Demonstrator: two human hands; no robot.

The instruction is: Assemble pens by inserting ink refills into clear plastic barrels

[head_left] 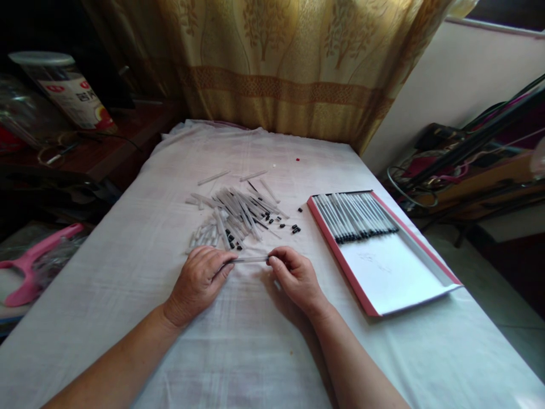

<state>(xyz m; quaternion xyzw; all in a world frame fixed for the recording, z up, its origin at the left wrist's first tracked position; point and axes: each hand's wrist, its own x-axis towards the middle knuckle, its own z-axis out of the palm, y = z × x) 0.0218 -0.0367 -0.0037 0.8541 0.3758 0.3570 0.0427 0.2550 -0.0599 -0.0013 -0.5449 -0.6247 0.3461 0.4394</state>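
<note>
Item one, just below centre frame: a pen [252,259], which I hold crosswise, my left hand [203,278] pinching its left end, my right hand [297,278] its right. Beyond it, mid-frame: a heap of clear tubes [238,201] and loose black caps [294,228] on the cloth-covered table [238,352]. Right of frame: one red-edged box [395,281] containing a row of pens [355,215].

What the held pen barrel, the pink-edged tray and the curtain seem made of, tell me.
Pen barrel: probably smooth plastic, being translucent. Pink-edged tray: likely cardboard, smooth white inside, with thin flat walls. Curtain: satiny fabric, hanging in folds with a golden sheen.
</note>
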